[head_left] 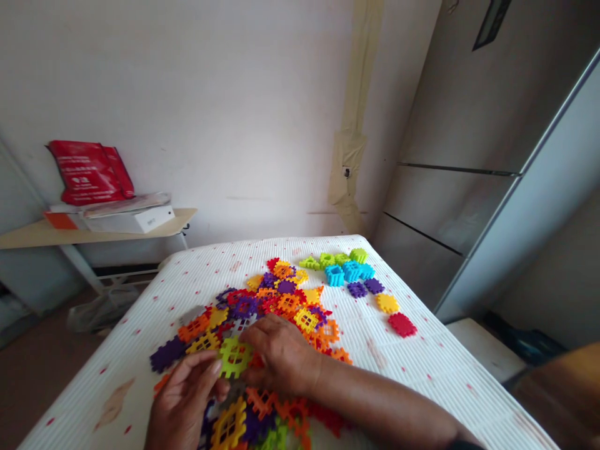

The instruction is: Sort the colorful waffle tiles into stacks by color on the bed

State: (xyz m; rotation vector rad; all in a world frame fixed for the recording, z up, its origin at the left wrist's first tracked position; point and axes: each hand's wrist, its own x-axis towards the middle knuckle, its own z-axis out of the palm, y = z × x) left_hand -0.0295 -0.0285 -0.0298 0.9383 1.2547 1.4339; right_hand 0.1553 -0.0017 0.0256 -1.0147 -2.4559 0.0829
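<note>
My left hand (182, 400) pinches a lime-green plastic waffle block (233, 357) near the middle of the heap, and my right hand (281, 353) closes over its other side, forearm angled in from the right. A heap of multicoloured waffle blocks (281, 306) crowds both hands; open white ribbed bedcover (403, 375) lies toward the right edge.

We find the left hand (182, 400) and right hand (281, 356) at the mattress's near edge, with a dense spread of plastic waffle tiles (276, 300) obstructing the way straight ahead. We note free room over the white mattress (435, 381) to the right of the spread and over its left side. Blue tile cubes (347, 272) and a loose red tile (402, 325) stand in the way toward the far right.
</note>
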